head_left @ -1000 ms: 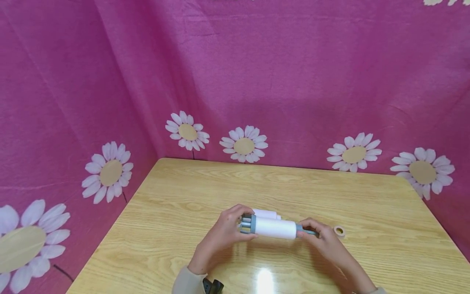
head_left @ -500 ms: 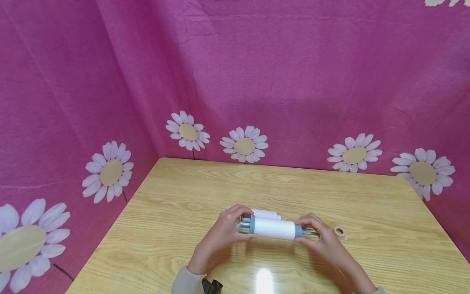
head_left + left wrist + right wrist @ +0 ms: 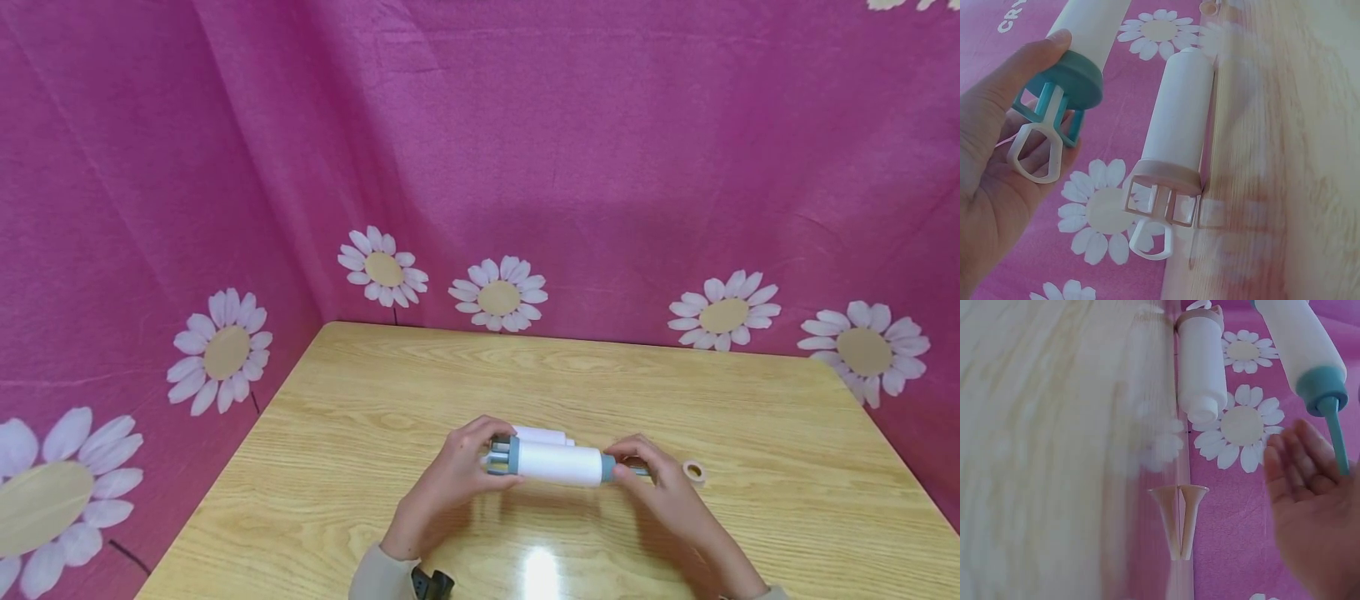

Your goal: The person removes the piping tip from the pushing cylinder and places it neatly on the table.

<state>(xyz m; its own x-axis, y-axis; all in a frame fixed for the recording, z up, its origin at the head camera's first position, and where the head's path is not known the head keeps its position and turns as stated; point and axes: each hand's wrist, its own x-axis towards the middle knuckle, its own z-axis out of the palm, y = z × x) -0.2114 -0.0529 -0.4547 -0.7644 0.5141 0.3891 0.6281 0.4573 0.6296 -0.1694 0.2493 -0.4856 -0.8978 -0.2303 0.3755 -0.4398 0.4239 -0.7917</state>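
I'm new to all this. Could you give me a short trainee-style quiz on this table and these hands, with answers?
1. How does the white plastic tube with a pinkish-beige collar rest on the wood-grain table?

2. True or false: the small, flared, pinkish-beige cone is nearer the right hand than the left hand.

3. Which hand holds the looped-handle end of the white plastic tube with teal ends: a) right, b) left, c) neither?

Key: 1. on its side; 2. true; 3. b, the left.
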